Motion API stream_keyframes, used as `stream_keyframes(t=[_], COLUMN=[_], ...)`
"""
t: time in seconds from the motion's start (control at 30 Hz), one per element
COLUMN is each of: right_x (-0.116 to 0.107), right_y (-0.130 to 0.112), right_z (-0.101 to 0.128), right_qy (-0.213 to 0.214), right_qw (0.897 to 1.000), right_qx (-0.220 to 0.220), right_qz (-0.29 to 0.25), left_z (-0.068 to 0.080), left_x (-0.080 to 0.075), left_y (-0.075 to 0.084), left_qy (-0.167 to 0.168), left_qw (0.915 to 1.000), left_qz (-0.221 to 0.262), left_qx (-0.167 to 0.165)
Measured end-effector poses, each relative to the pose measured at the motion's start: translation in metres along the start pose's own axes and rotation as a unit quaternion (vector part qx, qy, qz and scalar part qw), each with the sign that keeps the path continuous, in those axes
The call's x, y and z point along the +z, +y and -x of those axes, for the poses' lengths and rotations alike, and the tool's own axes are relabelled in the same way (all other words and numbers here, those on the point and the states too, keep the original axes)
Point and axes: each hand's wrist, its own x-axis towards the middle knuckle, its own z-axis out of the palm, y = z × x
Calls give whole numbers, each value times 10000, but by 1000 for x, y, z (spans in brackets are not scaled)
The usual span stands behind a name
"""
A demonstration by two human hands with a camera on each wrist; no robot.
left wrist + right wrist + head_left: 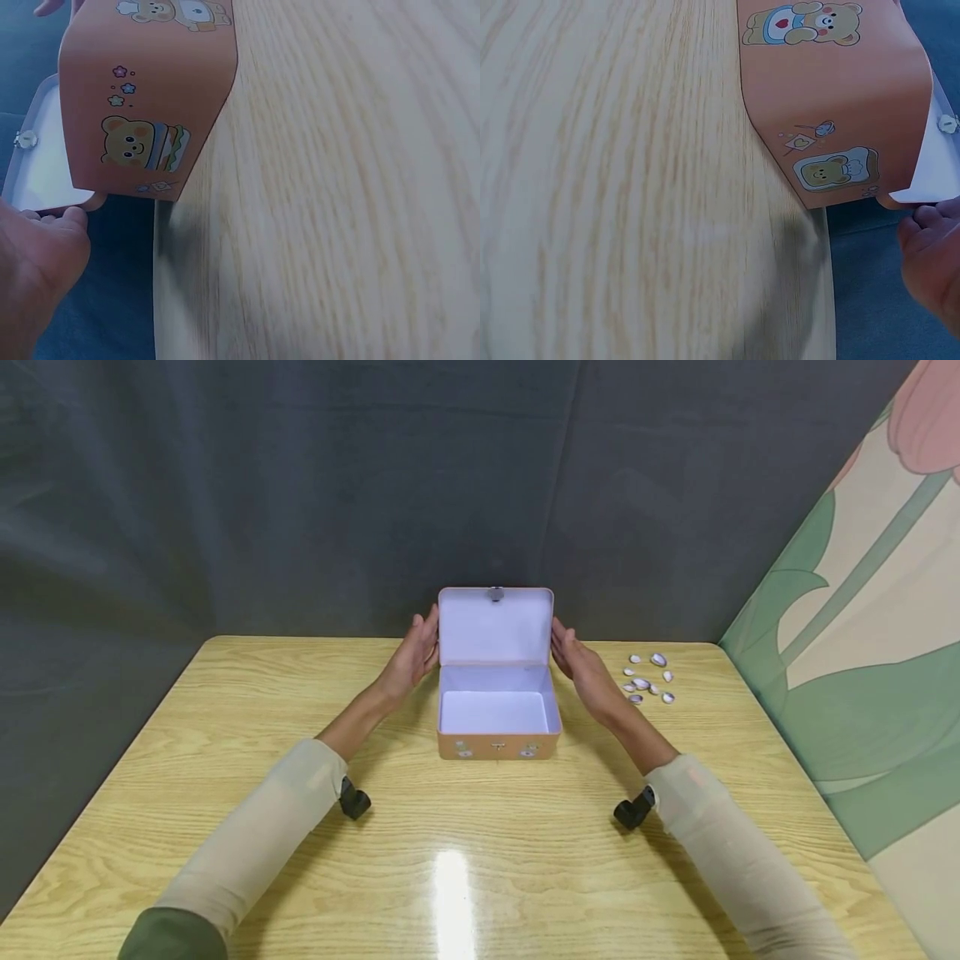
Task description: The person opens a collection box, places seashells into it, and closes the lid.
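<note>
An orange hinged tin box [476,747] stands on the table with its lid [495,631] raised upright, and its white inside holds nothing. Cartoon bears decorate the outside of the tin in both wrist views. At the lid's left edge is my left hand [411,657], fingers reaching up along the side and thumb apart from it. My right hand [588,675] mirrors it at the right edge, fingertips against or just beside the lid. Both wrist views show the fingertips at the lid's edge, partly hidden. A metal clasp [496,594] tops the lid.
Several small shells [641,683] lie scattered at the table's back right. The wooden table [300,860] ends at a dark curtain [337,502] behind the box. A flower-patterned panel [862,710] borders the right side.
</note>
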Motion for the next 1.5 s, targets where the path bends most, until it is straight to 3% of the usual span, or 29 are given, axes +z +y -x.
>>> stream_keyframes(t=[0.23,0.47,1.03,1.5], right_x=[-1,1,2,0], right_y=[5,9,24,28], right_z=[1,4,2,2], right_qy=[20,26,-198,-242], right_qw=[10000,9998,9988,9978], right_qx=[63,175,384,559], right_qz=[27,121,224,253], left_z=[3,5,4,6], left_x=[4,2,8,10], left_y=[6,0,-9,-12], left_qy=[33,-27,150,305], left_qw=[9995,9989,9907,9874], left_qz=[42,23,-21,-115], left_qx=[-297,-477,-1354,-1551])
